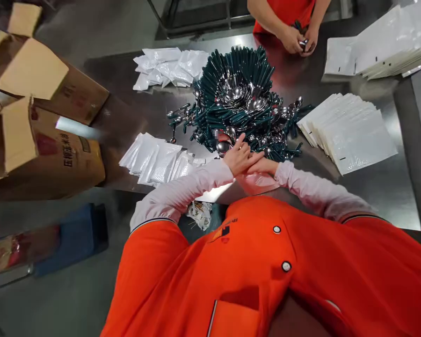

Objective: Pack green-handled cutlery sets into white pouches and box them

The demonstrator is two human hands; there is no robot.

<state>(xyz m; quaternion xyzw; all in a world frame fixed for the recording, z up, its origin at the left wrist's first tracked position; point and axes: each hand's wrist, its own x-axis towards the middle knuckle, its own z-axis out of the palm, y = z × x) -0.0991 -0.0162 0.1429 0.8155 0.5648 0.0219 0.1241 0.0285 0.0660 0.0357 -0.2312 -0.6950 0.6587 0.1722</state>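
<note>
My left hand (pixel 237 158) is at the near edge of a heap of spoons (pixel 235 91) with dark green handles. Its fingers are partly curled, one stretched toward the heap. Whatever they hold is hidden. A shiny spoon bowl (pixel 223 148) lies right beside these fingers. My right hand (pixel 263 165) meets the left one, its fingers pressed together and partly covered, so its grip is not clear. Under both hands is a pale, reddish sheet-like patch (pixel 257 183); I cannot tell whether it is a bag or a reflection on the table.
Filled white packets (pixel 156 161) lie left of my hands, with more packets (pixel 170 68) farther back. Flat white bags (pixel 351 131) are fanned out at right, beside another stack (pixel 389 44). Across the metal table (pixel 112 89), a person's hands (pixel 301 41) hold spoons. Open cardboard boxes (pixel 56 150) stand left.
</note>
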